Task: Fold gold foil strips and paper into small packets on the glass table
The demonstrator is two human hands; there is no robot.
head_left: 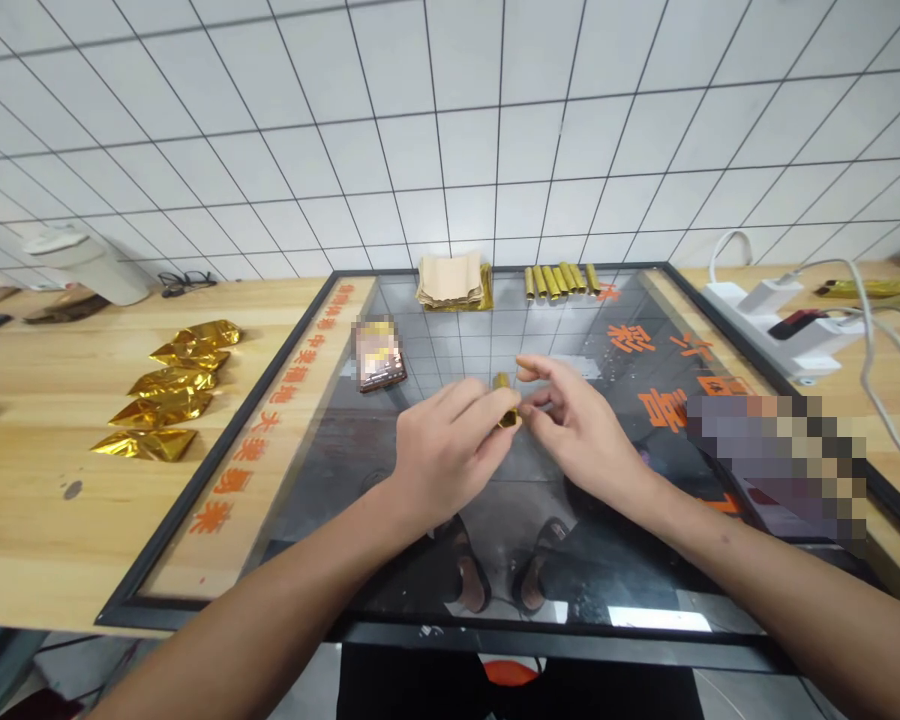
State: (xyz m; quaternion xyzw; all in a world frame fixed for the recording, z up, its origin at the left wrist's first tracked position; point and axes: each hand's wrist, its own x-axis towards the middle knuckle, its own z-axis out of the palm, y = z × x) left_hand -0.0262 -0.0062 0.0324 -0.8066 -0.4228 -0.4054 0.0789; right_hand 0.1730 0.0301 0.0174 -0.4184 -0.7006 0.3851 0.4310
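Centrally, left hand (450, 450) clamped on gold roll (505, 402), right hand (577, 425) open beside, black frame (217, 445) well apart

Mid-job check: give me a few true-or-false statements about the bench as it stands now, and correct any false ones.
The left hand pinches a small gold foil roll: true.
The right hand grips a stack of brown paper: false; it is open beside the roll, and the paper lies at the far edge of the glass top.
Gold foil packets lie on the wooden table: true.
A row of gold rolls lies by the power strip: false; it lies on the glass top.
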